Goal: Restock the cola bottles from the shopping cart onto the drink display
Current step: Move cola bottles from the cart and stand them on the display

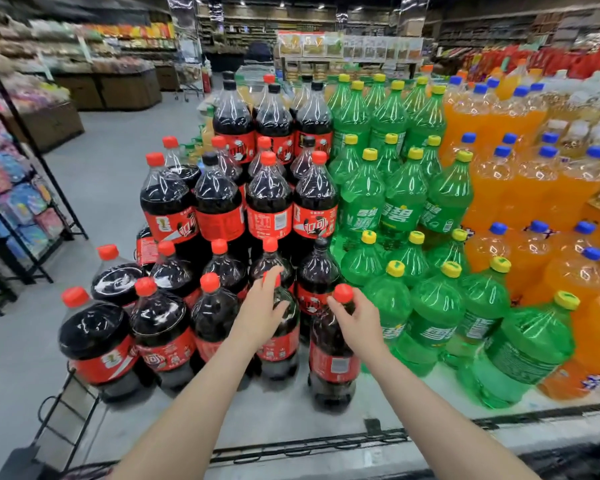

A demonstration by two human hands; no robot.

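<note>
Both hands grip cola bottles on the display's front row: left hand curled round one neck, right hand below another's cap. Heavy, slick plastic; necks give surest hold.

Hands: two, left hand and right hand.
Cola bottles under the fingers: two, one at the left fingertips, one at the right.
Drink colours past the fingers: three, cola, green bottles, orange bottles.
Exact bottle totals: cannot tell.
</note>
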